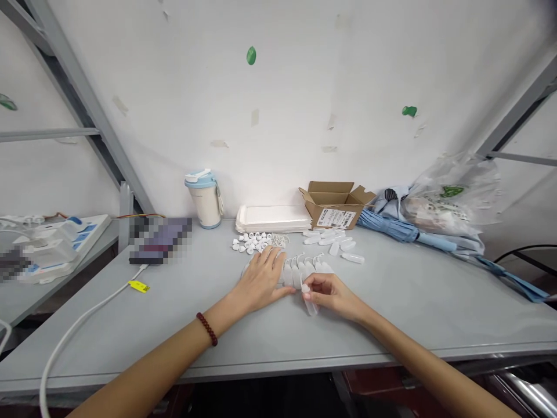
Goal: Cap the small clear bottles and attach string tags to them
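Observation:
My right hand (pixel 328 295) pinches a small translucent plastic tube (pixel 310 305) near its white top, just above the grey table. My left hand (pixel 262 277) lies palm down with fingers stretched out, covering part of a row of similar tubes (pixel 300 271) that have white strings at their upper ends. Beyond my left fingers is a pile of small white caps (pixel 252 241), with coiled white string (pixel 279 240) beside it. Loose clear tubes (pixel 335 239) are scattered behind my right hand. A dark red bead bracelet (pixel 207 329) circles my left wrist.
Along the wall stand a cream and blue tumbler (pixel 205 200), a stack of white trays (pixel 276 219) and an open cardboard box (pixel 337 206). A folded blue umbrella (pixel 391 227) and a plastic bag (pixel 452 194) lie right. A white cable (pixel 87 322) crosses the left side.

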A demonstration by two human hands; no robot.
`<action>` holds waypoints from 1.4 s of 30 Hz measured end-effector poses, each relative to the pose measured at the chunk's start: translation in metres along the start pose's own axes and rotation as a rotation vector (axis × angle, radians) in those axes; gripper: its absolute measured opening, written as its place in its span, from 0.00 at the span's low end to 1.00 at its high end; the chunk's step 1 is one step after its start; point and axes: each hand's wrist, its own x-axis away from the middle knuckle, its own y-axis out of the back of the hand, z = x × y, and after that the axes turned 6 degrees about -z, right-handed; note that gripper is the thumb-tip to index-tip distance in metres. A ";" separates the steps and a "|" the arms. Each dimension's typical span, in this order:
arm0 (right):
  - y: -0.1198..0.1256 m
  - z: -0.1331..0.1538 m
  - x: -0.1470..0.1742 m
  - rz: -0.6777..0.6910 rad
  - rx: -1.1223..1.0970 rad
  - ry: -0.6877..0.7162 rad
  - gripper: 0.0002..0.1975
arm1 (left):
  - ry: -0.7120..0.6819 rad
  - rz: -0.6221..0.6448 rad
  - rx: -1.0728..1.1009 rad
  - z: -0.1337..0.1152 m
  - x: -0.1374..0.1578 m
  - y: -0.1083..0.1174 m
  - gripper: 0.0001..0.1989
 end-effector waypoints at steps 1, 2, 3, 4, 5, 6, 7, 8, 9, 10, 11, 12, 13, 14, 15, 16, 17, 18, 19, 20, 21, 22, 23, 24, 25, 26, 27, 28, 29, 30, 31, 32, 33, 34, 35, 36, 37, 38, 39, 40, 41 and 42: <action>0.000 0.000 -0.002 0.002 -0.003 -0.005 0.17 | 0.004 -0.001 -0.011 0.001 -0.001 0.000 0.36; 0.000 -0.001 -0.003 0.004 -0.003 -0.007 0.17 | 0.006 -0.004 -0.022 0.001 -0.002 0.000 0.35; 0.000 -0.002 -0.004 0.006 -0.002 -0.008 0.17 | 0.007 -0.009 -0.031 0.001 -0.002 0.000 0.35; 0.001 -0.003 -0.005 0.010 0.000 -0.006 0.18 | 0.007 -0.015 -0.039 0.001 -0.002 0.000 0.35; 0.001 -0.004 -0.005 0.014 0.005 -0.001 0.18 | 0.006 -0.021 -0.044 0.001 -0.002 0.000 0.35; 0.001 -0.005 -0.006 0.018 0.011 0.008 0.17 | 0.004 -0.025 -0.045 0.000 -0.002 0.000 0.35; 0.002 -0.007 -0.006 0.020 0.018 0.020 0.17 | -0.001 -0.027 -0.044 -0.001 -0.003 -0.001 0.35; 0.002 -0.008 -0.006 0.021 0.026 0.033 0.17 | -0.008 -0.027 -0.040 -0.002 -0.003 -0.001 0.34; 0.002 -0.009 -0.007 0.020 0.032 0.042 0.16 | -0.015 -0.026 -0.037 -0.004 -0.004 -0.002 0.33; 0.001 -0.009 -0.007 0.017 0.034 0.043 0.16 | -0.018 -0.026 -0.037 -0.005 -0.005 -0.003 0.32; 0.001 -0.010 -0.007 0.013 0.029 0.036 0.16 | -0.016 -0.028 -0.040 -0.006 -0.006 -0.004 0.31; 0.001 -0.009 -0.007 0.010 0.020 0.027 0.16 | -0.009 -0.032 -0.047 -0.008 -0.007 -0.005 0.30; 0.001 -0.009 -0.007 0.007 0.011 0.021 0.16 | -0.001 -0.037 -0.055 -0.009 -0.008 -0.006 0.29; 0.001 -0.008 -0.006 0.007 0.006 0.021 0.16 | 0.006 -0.043 -0.062 -0.010 -0.008 -0.006 0.29; 0.002 -0.007 -0.004 0.008 0.007 0.025 0.16 | 0.009 -0.047 -0.066 -0.011 -0.008 -0.006 0.29; 0.003 -0.006 -0.003 0.011 0.011 0.031 0.15 | 0.008 -0.048 -0.066 -0.013 -0.007 -0.005 0.29; 0.005 -0.005 0.000 0.017 0.014 0.034 0.15 | 0.005 -0.049 -0.063 -0.013 -0.006 -0.004 0.30; 0.008 -0.004 0.002 0.025 0.015 0.031 0.14 | 0.000 -0.049 -0.059 -0.014 -0.003 -0.002 0.30; 0.011 -0.004 0.004 0.033 0.013 0.024 0.14 | -0.005 -0.052 -0.056 -0.014 -0.001 0.000 0.31; 0.014 -0.004 0.006 0.043 0.010 0.017 0.14 | -0.010 -0.055 -0.055 -0.013 0.003 0.002 0.31; 0.018 -0.005 0.007 0.048 0.006 0.012 0.14 | -0.015 -0.059 -0.060 -0.012 0.006 0.004 0.32; 0.021 -0.006 0.007 0.049 0.003 0.009 0.14 | -0.017 -0.064 -0.072 -0.010 0.010 0.006 0.32; 0.024 -0.007 0.007 0.047 -0.001 0.007 0.14 | -0.018 -0.068 -0.094 -0.007 0.013 0.008 0.32; 0.025 -0.008 0.007 0.044 -0.005 0.005 0.14 | -0.012 -0.073 -0.125 -0.003 0.017 0.009 0.32; 0.027 -0.009 0.006 0.042 -0.008 0.003 0.14 | -0.002 -0.079 -0.161 0.000 0.020 0.010 0.33; 0.027 -0.010 0.004 0.042 -0.011 0.001 0.14 | 0.008 -0.084 -0.195 0.005 0.023 0.010 0.33; 0.027 -0.011 0.002 0.044 -0.012 0.000 0.15 | 0.018 -0.088 -0.221 0.009 0.025 0.011 0.34; 0.027 -0.012 0.000 0.051 -0.011 -0.001 0.15 | 0.025 -0.092 -0.237 0.013 0.027 0.011 0.34; 0.026 -0.012 -0.002 0.058 -0.008 -0.001 0.15 | 0.029 -0.093 -0.242 0.017 0.028 0.011 0.35; 0.026 -0.013 -0.004 0.063 -0.003 0.001 0.16 | 0.032 -0.092 -0.238 0.020 0.029 0.010 0.35; 0.026 -0.012 -0.006 0.066 0.000 0.001 0.16 | 0.035 -0.089 -0.229 0.023 0.029 0.010 0.35; 0.026 -0.012 -0.007 0.067 0.004 -0.001 0.16 | 0.039 -0.085 -0.218 0.026 0.028 0.010 0.35; 0.026 -0.011 -0.009 0.068 0.007 -0.005 0.16 | 0.046 -0.080 -0.206 0.028 0.028 0.009 0.35; 0.026 -0.011 -0.009 0.067 0.009 -0.010 0.16 | 0.054 -0.073 -0.195 0.029 0.027 0.009 0.35; 0.026 -0.010 -0.010 0.065 0.011 -0.013 0.17 | 0.062 -0.067 -0.184 0.031 0.026 0.009 0.35; 0.026 -0.009 -0.010 0.065 0.012 -0.015 0.17 | 0.069 -0.062 -0.172 0.031 0.026 0.009 0.35; 0.026 -0.009 -0.009 0.065 0.012 -0.016 0.17 | 0.075 -0.058 -0.159 0.032 0.026 0.009 0.36; 0.026 -0.009 -0.008 0.064 0.011 -0.014 0.17 | 0.080 -0.052 -0.146 0.033 0.026 0.009 0.36; 0.025 -0.009 -0.007 0.060 0.007 -0.011 0.17 | 0.087 -0.046 -0.132 0.034 0.027 0.010 0.37; 0.024 -0.009 -0.006 0.057 0.000 -0.006 0.17 | 0.096 -0.040 -0.119 0.036 0.028 0.010 0.38; 0.023 -0.010 -0.005 0.055 -0.010 0.001 0.17 | 0.109 -0.035 -0.107 0.038 0.028 0.010 0.38; 0.021 -0.011 -0.004 0.054 -0.019 0.010 0.16 | 0.123 -0.030 -0.096 0.040 0.029 0.010 0.39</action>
